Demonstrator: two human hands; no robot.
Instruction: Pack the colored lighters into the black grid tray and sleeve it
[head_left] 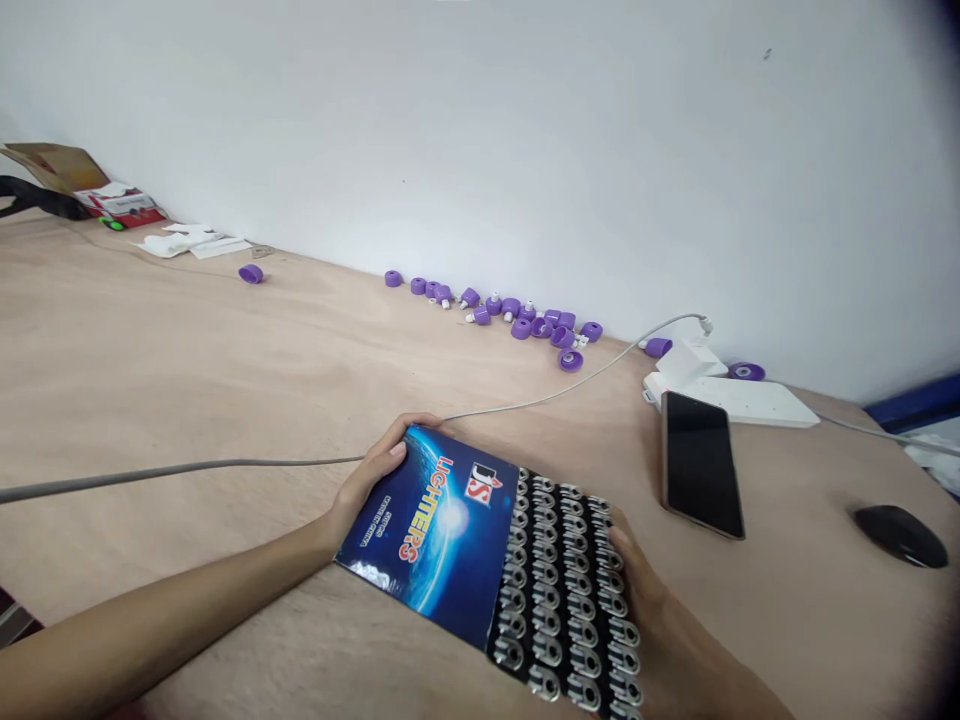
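Note:
Between my two hands is a blue box (457,545) printed "JS LIGHTERS", tilted above the table. Out of its right side shows a block of lighters (566,590) in rows, their metal tops facing up. My left hand (379,475) wraps around the box's left end, thumb on the printed face. Against the right side of the lighters presses my right hand (637,575), its fingers partly hidden behind them.
Several purple caps (521,328) lie scattered along the wall. To the right are a phone (701,465), a white power strip (772,402) and a black mouse (900,533). A grey cable (187,467) crosses the table. White papers (195,242) and a cardboard box (56,165) sit far left.

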